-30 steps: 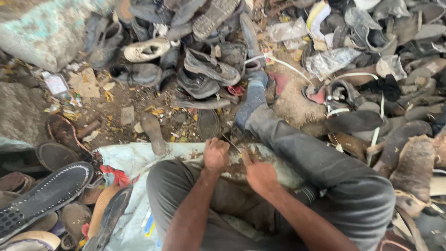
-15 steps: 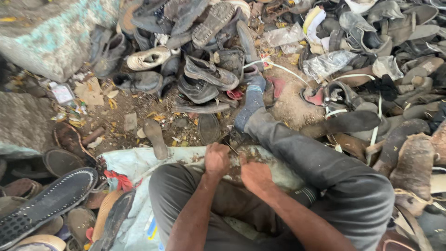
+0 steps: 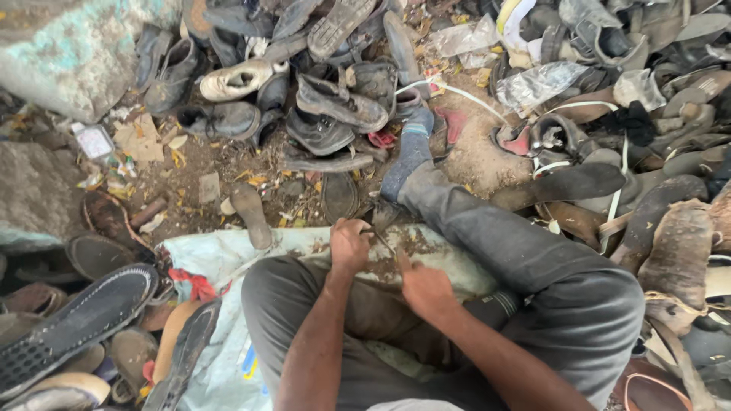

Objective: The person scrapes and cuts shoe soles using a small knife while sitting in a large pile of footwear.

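My left hand (image 3: 349, 245) fists around a thin tool (image 3: 378, 237); my right hand (image 3: 423, 288) curls, forefinger out, over the dirty sack (image 3: 228, 255).

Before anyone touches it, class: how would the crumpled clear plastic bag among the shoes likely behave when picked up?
The clear plastic bag looks thin and creased, so probably floppy and very light. Its shiny surface suggests it may slip between fingers. It lies flat, so rolling seems unlikely.

Scuffed matt leather shoes (image 3: 339, 103), gritty dirt ground (image 3: 472, 152), crumpled woven plastic sack (image 3: 221, 255).
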Action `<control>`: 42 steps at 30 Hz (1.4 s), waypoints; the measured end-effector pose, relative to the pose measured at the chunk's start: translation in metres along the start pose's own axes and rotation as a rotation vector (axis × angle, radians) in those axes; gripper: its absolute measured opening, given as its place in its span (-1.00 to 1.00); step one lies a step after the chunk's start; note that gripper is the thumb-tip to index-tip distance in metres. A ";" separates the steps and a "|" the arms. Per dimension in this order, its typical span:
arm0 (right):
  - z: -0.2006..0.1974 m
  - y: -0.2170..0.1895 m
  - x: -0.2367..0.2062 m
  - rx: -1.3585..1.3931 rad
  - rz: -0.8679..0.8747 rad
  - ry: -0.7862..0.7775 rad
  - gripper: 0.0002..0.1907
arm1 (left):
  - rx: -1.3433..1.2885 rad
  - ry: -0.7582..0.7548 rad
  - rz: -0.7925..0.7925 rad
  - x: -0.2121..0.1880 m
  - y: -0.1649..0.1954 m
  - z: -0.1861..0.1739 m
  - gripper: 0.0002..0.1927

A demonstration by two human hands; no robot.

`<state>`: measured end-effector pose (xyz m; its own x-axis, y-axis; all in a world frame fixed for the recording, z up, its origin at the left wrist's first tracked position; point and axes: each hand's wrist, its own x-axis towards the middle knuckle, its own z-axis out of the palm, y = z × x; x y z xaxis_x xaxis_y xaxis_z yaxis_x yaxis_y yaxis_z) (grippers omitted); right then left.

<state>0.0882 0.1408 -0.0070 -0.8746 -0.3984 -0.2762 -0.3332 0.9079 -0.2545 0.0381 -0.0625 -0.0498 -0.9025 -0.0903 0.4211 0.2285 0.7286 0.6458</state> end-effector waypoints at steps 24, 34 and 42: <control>0.012 0.000 0.032 1.281 0.324 -0.193 -0.66 | -0.117 -0.033 -0.046 0.005 -0.010 0.000 -0.84; 0.041 -0.024 0.010 1.049 0.242 0.048 -0.70 | -0.137 -0.111 -0.242 -0.002 -0.007 0.011 -0.76; 0.041 -0.037 -0.031 0.812 0.328 0.169 -0.74 | -0.412 -0.195 -0.455 -0.006 0.037 0.017 -0.83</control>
<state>0.1422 0.1146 -0.0266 -0.9437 -0.0524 -0.3266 0.2389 0.5748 -0.7826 0.0457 -0.0233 -0.0390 -0.9832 -0.1751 -0.0509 -0.1061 0.3227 0.9405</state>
